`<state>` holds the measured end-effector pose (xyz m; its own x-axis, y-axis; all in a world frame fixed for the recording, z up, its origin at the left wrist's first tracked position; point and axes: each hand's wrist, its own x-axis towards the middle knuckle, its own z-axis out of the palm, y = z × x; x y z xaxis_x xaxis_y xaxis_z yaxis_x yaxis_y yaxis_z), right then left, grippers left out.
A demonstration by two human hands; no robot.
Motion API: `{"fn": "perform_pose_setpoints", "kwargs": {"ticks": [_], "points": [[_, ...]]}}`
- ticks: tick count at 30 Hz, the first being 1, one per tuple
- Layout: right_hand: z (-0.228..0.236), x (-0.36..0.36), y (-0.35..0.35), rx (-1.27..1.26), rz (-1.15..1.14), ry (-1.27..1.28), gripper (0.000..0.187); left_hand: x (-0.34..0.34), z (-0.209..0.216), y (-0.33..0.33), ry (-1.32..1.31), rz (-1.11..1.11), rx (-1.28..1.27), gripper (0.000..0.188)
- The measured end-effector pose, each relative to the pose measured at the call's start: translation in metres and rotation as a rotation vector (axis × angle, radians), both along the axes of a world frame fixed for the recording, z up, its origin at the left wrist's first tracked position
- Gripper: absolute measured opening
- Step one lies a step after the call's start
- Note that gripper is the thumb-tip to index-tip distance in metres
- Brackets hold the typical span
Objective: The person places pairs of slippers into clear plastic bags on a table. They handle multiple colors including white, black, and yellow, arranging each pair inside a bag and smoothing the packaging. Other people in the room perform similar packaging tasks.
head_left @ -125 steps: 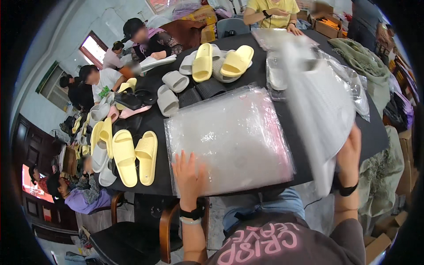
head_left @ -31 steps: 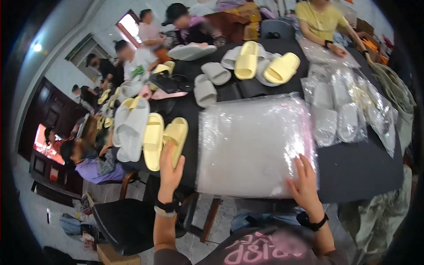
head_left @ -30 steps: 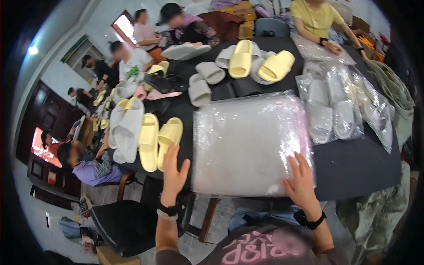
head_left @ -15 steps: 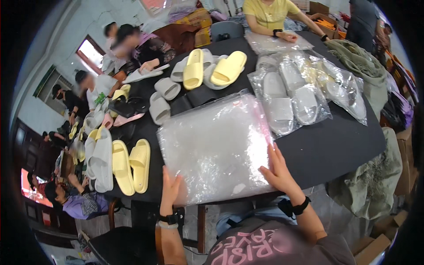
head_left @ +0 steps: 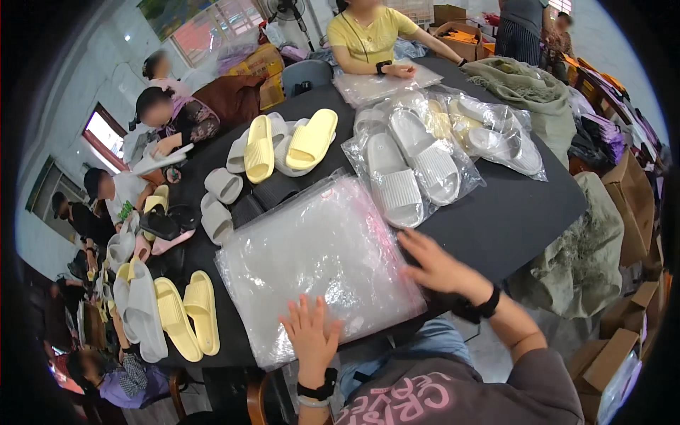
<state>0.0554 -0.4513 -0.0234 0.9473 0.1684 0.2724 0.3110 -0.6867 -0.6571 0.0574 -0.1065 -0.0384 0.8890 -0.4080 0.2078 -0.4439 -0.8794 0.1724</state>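
Note:
A thick stack of clear plastic bags [head_left: 312,248] lies on the black table before me. My left hand [head_left: 312,333] rests on its near edge, palm down with the fingers spread. Along the pink right edge of the stack is my right hand [head_left: 435,263], fingers stretched out and holding nothing. Just past the stack, several grey slippers [head_left: 393,184] sit sealed in clear bags. Beyond its far left side stand loose grey slippers [head_left: 223,185] and black slippers [head_left: 273,193], partly hidden by the bags.
Yellow slippers [head_left: 200,312] and a grey slipper [head_left: 146,312] stand at the left. Farther back are more yellow slippers [head_left: 312,138]. Across the black table [head_left: 510,219] sits a person in yellow [head_left: 365,39] by another bag stack. Sacks [head_left: 577,248] and cardboard boxes [head_left: 630,205] line the right.
My left hand has moved from beside the stack's left edge onto its near part. The right hand stays at the right edge. The whole view has shifted, so the table sits farther left.

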Motion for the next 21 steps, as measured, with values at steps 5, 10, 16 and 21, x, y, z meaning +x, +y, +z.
{"fn": "perform_pose_setpoints", "kwargs": {"ticks": [5,10,16,21], "points": [[0.064,0.075,-0.084,-0.297,-0.188,-0.274,0.051,-0.003,-0.01,0.0,-0.029,0.014,0.022,0.065],[0.047,0.138,-0.149,-0.611,-0.257,-0.12,0.045,0.001,-0.014,-0.004,-0.038,0.007,-0.009,0.067],[0.089,0.122,-0.145,-0.36,-0.102,-0.06,0.028,0.0,-0.009,-0.001,-0.075,0.024,-0.013,0.08],[0.132,0.074,-0.167,-0.12,-0.283,-0.065,0.037,-0.002,-0.01,-0.002,-0.102,0.025,-0.02,0.082]]}}
